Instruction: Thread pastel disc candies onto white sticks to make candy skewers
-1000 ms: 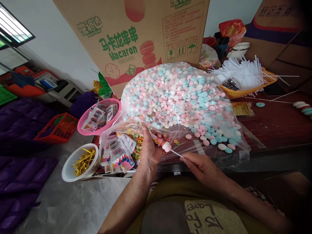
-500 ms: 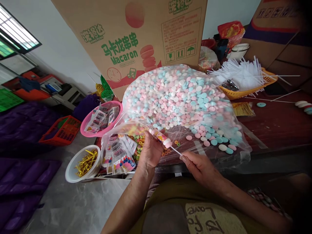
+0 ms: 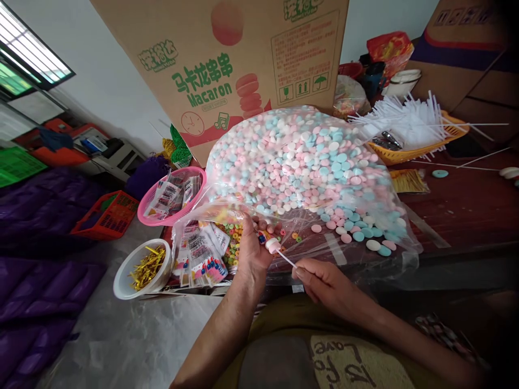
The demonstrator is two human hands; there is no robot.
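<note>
Left hand (image 3: 253, 249) grips the narrow, multicoloured plastic wrapper (image 3: 263, 237), more covered than before; right hand (image 3: 324, 280) pinches the thin white stick (image 3: 287, 259) projecting rightward.

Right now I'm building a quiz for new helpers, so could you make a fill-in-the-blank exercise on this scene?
1. The thin white stick is pinched by the ____ hand.
2. The shiny strips in the white bowl are coloured ____.
3. The large English word on the cardboard box reads ____.
Missing words: right; gold; Macaron.
</note>
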